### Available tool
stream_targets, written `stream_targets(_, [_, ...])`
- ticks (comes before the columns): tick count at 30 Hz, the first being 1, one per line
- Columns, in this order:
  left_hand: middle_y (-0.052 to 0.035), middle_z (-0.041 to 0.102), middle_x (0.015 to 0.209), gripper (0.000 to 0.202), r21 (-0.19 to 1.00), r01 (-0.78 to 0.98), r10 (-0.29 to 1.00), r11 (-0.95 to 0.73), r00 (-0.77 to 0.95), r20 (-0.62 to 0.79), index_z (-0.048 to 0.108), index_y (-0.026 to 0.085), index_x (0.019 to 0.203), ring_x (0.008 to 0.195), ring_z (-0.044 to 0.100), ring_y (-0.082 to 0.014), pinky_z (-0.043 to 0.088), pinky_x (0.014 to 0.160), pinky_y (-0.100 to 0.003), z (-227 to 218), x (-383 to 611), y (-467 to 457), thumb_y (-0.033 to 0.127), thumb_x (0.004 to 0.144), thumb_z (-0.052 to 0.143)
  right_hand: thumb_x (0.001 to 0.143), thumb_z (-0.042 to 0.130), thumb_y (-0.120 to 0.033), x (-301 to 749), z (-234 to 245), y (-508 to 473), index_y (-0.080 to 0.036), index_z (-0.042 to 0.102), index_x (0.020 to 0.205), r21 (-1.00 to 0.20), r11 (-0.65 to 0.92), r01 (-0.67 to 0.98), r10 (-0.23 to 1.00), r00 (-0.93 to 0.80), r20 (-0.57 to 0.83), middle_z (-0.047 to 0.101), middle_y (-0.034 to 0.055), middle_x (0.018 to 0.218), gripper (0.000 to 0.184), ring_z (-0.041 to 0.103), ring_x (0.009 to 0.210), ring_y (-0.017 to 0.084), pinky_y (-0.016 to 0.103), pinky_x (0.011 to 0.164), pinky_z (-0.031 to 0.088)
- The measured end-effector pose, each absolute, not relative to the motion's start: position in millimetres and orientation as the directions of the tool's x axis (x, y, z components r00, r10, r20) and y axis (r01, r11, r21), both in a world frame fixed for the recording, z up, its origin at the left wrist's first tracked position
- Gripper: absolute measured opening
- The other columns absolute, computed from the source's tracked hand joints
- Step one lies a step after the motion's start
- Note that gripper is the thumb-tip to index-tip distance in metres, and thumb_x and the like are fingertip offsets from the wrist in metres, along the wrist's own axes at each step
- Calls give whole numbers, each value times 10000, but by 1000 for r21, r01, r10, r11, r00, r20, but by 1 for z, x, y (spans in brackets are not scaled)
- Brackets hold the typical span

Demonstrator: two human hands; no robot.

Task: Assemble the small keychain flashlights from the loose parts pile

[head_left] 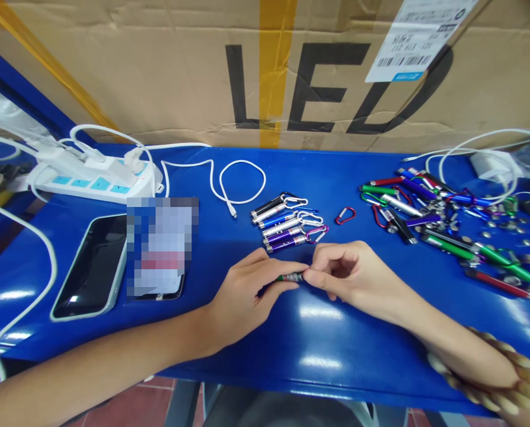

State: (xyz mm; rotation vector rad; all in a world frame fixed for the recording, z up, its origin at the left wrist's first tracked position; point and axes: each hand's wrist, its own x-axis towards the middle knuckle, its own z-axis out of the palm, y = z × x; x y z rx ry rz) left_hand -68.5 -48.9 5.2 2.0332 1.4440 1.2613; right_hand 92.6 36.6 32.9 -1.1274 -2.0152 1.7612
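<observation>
My left hand [242,296] and my right hand [354,276] meet low over the blue table [318,332], both pinched on a small green keychain flashlight [290,277]. The left fingers grip its body; the right fingertips close on its right end. Just beyond my hands lies a neat row of several small flashlights [283,224] with carabiner clips. A loose red carabiner [345,215] lies to the right of that row.
A scattered pile of flashlights, clips and button cells [460,225] fills the right side. A dark phone [91,267] and a blurred second phone [162,249] lie left, behind them a white power strip [93,178] and cable [240,184]. A large cardboard box [265,71] stands behind.
</observation>
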Motion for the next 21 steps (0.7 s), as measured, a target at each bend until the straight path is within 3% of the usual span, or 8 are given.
stream_targets(4, [-5,725,864,186,742,549,910,-385,92,404,630,179,998,706,603,-121,493,718,-245,8,-69,-49,97,853,547,728,645,-371,95,29,35,-155,510,544,-929,45,368,670,-701,-246,457,-46,450,315,380,417,49,170,380,294])
stream_targets(11, [-20,689,873,170,841,496,974,-214,42,223,606,189,1001,763,630,-137,495,727,-243,12,-68,-49,146,881,494,702,715,-319,97,31,37,-157,638,655,-877,387,285,739,-665,110,574,-17,554,185,494,459,66,170,418,413])
stream_targets(16, [2,656,741,177,879,451,987,-155,29,159,576,173,1028,664,611,-115,472,599,-195,10,-70,-49,172,894,460,716,714,-173,101,31,39,-150,698,869,-746,646,161,606,-702,374,636,19,727,155,554,535,68,176,488,478])
stream_targets(21, [11,628,700,191,878,458,991,-137,54,126,585,170,1026,638,588,-112,445,593,-203,10,-71,-50,192,904,440,787,644,-167,105,31,41,-180,716,857,-614,777,139,497,-735,462,658,36,789,101,623,714,111,210,644,529])
